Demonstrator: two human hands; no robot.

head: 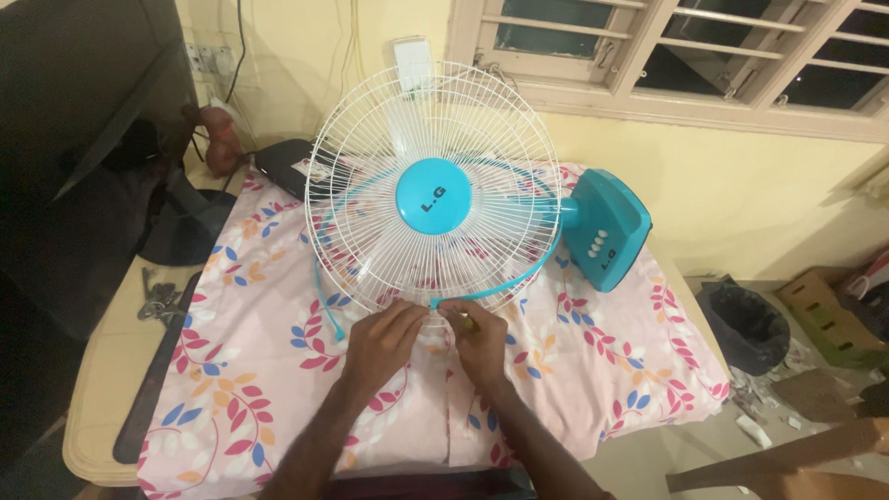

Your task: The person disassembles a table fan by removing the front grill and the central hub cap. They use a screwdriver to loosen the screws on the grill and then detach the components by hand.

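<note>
A table fan lies tilted on a flowered pink cloth, its white wire grille facing me with a round blue centre cap. A thin blue rim band hangs loose around the grille's lower edge; one end dangles at the left. My left hand presses on the bottom of the grille. My right hand pinches the band's other end at the grille's lower rim, with a small yellowish object between the fingers. The fan's blue base with white buttons sticks out to the right.
The cloth covers a beige table. A dark chair or bag stands at the left, a black device behind the fan. A black-lined bin, cardboard boxes and scraps sit on the floor at right. A window and wall are behind.
</note>
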